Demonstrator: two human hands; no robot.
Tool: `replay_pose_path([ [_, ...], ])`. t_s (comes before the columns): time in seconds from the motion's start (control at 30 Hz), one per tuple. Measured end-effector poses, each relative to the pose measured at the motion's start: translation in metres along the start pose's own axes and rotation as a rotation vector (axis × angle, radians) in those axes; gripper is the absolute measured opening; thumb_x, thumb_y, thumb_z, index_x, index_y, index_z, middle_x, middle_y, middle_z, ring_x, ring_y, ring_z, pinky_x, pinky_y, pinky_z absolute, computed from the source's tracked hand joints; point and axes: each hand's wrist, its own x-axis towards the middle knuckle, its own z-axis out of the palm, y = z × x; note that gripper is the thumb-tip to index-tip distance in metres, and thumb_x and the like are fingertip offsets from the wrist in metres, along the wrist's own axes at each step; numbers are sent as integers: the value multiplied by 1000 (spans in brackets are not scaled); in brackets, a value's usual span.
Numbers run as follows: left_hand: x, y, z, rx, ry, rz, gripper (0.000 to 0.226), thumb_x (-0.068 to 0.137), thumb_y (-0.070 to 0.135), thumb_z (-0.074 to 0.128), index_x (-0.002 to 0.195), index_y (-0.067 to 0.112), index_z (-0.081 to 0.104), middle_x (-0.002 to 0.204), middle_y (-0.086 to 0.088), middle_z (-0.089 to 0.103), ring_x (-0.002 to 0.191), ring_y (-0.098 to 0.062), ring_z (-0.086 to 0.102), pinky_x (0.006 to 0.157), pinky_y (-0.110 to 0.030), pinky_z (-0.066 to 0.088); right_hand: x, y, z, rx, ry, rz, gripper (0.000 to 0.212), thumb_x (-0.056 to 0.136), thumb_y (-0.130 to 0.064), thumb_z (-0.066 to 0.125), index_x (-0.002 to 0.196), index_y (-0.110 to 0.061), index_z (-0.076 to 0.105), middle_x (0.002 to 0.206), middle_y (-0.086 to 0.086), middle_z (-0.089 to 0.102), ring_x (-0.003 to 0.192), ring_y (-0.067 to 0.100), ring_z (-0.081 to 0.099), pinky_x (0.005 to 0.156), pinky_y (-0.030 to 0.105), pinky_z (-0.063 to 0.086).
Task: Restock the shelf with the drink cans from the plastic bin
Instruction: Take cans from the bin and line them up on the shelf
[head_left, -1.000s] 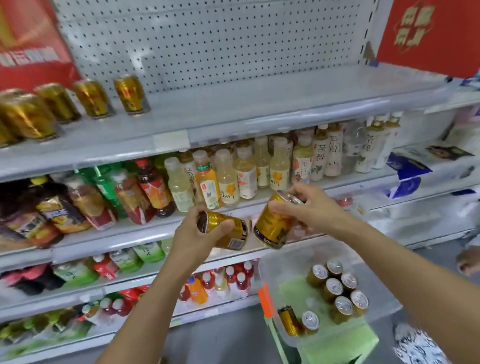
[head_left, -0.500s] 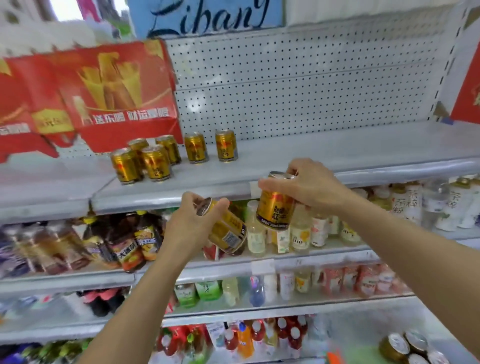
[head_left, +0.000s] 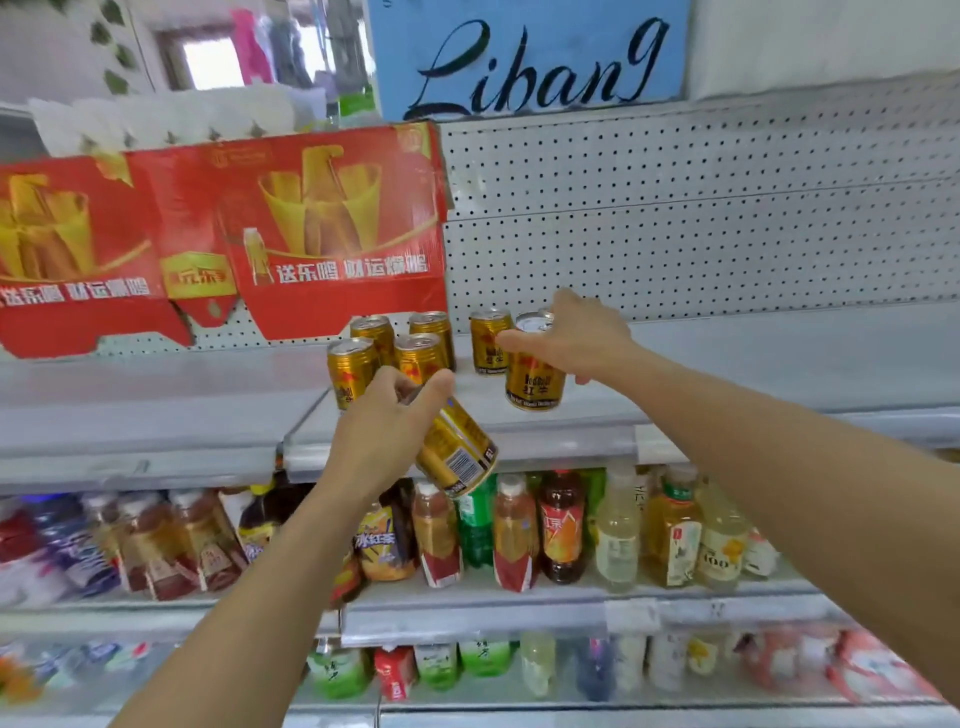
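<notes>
My left hand (head_left: 384, 415) grips a tilted gold can (head_left: 457, 449) in front of the shelf (head_left: 727, 364) edge. Five cans (head_left: 415, 353) stand behind it. My right hand (head_left: 576, 338) clasps an upright can (head_left: 535, 376) standing on the shelf.

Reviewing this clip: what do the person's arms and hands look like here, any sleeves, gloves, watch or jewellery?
Both forearms are bare up to the bottom frame edge, with no sleeve or cuff in view. The left hand and right hand wear no gloves. No watch, bracelet or ring shows on the visible wrists and fingers. No markings or bandages show either. Anything worn above the forearms lies outside the frame.
</notes>
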Motion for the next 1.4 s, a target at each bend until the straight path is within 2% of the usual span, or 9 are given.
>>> replay_pose_path([
  [0.27, 37, -19, -7, -50, -15, 7, 52, 84, 72, 45, 94, 21, 54, 85, 0, 65, 80, -18, 63, 78, -42, 51, 33, -28, 36, -117, -30, 0, 77, 73, -72, 58, 117, -10, 46, 97, 7, 62, 74, 25, 59, 66, 34, 50],
  [0.67, 54, -27, -5, -201, -83, 27, 44, 87, 63, 51, 93, 20, 56, 82, 0, 63, 71, -16, 59, 62, -33, 47, 46, -22, 55, -144, -103, 59, 90, 76, -82, 39, 131, -11, 42, 125, 12, 56, 111, 31, 56, 74, 38, 45],
  [0.77, 55, -20, -7, -328, -169, -15, 37, 93, 48, 51, 98, 13, 59, 80, -7, 64, 68, -19, 62, 60, -35, 51, 28, -17, 43, 20, 118, -153, 63, 90, -63, 41, 128, -13, 48, 124, 9, 52, 115, 25, 49, 87, 40, 43],
  [0.83, 55, -14, -7, -418, -214, -38, 28, 95, 41, 51, 93, 15, 59, 79, -6, 65, 67, -18, 64, 59, -33, 54, 9, -14, 34, 244, 199, -284, 39, 96, -51, 42, 100, -16, 58, 93, 1, 59, 86, 17, 55, 77, 39, 47],
  [0.9, 56, -6, -4, -486, -227, -12, 22, 96, 36, 50, 90, 17, 60, 81, -5, 65, 69, -16, 65, 58, -29, 55, -9, -10, 33, 538, -60, -208, 54, 96, -57, 37, 90, -10, 62, 79, 8, 65, 71, 22, 60, 75, 48, 53],
  [1.0, 56, 5, 4, -552, -258, 102, 25, 92, 36, 49, 96, 14, 61, 87, -9, 61, 75, -18, 60, 62, -29, 52, -30, 2, 40, 1014, -824, 43, 88, 81, -76, 32, 116, -1, 62, 108, 24, 69, 93, 33, 68, 85, 45, 55],
  [1.07, 55, 12, 11, -586, -280, 171, 23, 91, 37, 48, 98, 20, 63, 93, -13, 62, 78, -19, 59, 66, -33, 50, -41, 9, 43, 1263, -1020, 75, 83, 81, -72, 41, 124, -2, 58, 117, 28, 64, 97, 36, 68, 83, 40, 57],
  [1.2, 58, 24, 24, -551, -300, 212, 27, 101, 36, 42, 113, 26, 64, 103, -6, 67, 94, -16, 65, 82, -30, 53, -47, 12, 42, 1354, -698, 54, 57, 82, -43, 66, 122, -4, 53, 108, 20, 67, 89, 32, 70, 84, 42, 58],
  [1.4, 65, 39, 37, -366, -336, 232, 46, 94, 60, 38, 107, 21, 58, 80, 5, 59, 63, 0, 57, 57, -17, 46, -54, 15, 36, 881, -199, -33, 60, 73, -33, 82, 121, -22, 48, 108, 1, 61, 88, 9, 65, 69, 18, 53],
])
